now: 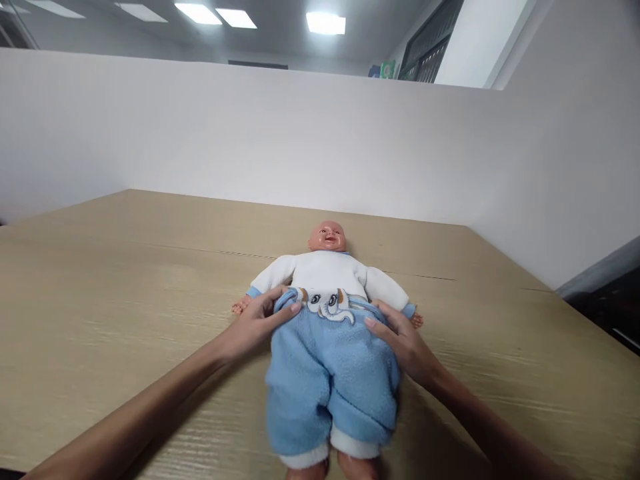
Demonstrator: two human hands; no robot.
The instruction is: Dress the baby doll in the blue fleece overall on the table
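Observation:
A baby doll (327, 237) lies on its back on the wooden table (125, 280), head away from me. It wears a white fleece top (327, 272) with an elephant patch and light blue fleece trousers (327, 373). My left hand (257, 321) pinches the trousers' waistband at the doll's left-side hip, thumb over the cloth. My right hand (400, 337) grips the waistband at the other hip, fingers curled on the fabric. The doll's bare feet run off the bottom edge of the view.
A white partition wall (300, 140) stands along the table's far edge and right side. The table's right edge (590, 313) drops off to a dark area. Ceiling lights show above the partition.

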